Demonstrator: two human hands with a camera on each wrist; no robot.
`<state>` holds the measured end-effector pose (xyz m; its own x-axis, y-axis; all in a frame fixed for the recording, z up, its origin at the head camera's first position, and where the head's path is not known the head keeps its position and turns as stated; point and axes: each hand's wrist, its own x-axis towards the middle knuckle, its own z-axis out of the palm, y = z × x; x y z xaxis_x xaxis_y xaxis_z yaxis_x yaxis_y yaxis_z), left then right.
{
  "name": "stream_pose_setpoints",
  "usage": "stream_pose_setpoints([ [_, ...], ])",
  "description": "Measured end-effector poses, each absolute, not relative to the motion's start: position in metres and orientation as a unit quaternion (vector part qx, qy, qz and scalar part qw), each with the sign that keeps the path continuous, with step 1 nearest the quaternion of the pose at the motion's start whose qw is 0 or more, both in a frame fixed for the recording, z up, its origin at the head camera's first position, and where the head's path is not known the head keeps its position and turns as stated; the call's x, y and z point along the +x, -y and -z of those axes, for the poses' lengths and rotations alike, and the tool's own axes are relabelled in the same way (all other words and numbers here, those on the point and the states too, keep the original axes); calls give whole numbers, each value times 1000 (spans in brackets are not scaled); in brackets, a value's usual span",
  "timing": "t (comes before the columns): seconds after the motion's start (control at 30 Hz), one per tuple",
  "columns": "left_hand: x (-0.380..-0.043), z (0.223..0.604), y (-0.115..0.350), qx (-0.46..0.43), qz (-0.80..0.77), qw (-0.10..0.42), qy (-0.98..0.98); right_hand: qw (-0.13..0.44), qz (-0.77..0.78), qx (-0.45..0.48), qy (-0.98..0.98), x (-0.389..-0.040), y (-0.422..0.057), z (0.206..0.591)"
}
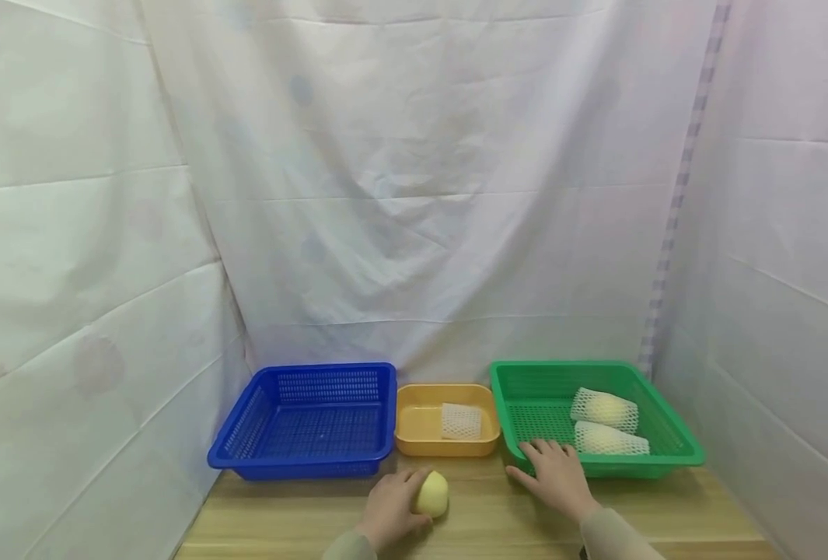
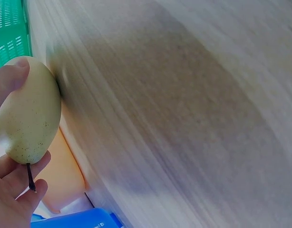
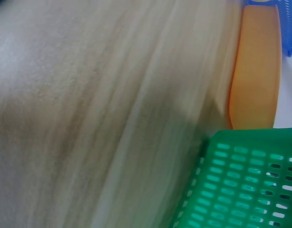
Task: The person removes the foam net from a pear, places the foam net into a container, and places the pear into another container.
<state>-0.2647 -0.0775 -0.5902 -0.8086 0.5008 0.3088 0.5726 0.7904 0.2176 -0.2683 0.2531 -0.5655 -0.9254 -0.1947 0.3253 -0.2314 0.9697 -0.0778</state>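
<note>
One pale yellow pear (image 1: pixel 433 495) sits in the left hand (image 1: pixel 394 505), low centre of the head view.
Thumb and fingers hold it round its sides, and the left wrist view shows its dark stem at lower left; just above in the head view, a yellow tray (image 1: pixel 448 449) holds a white foam net (image 1: pixel 461 421), with a blue basket (image 1: pixel 302 468) to its left; at lower right, the right hand (image 1: pixel 556 476) spreads its fingers at the near rim of a green basket (image 1: pixel 637 468) containing two netted fruits (image 1: pixel 606 410), contact unclear.
</note>
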Motion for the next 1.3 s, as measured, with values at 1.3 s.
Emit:
stream_pose_setpoints([
  [1.3,-265,570,71,-331,149,160,918,210,-35,89,973,-270,-250,575],
])
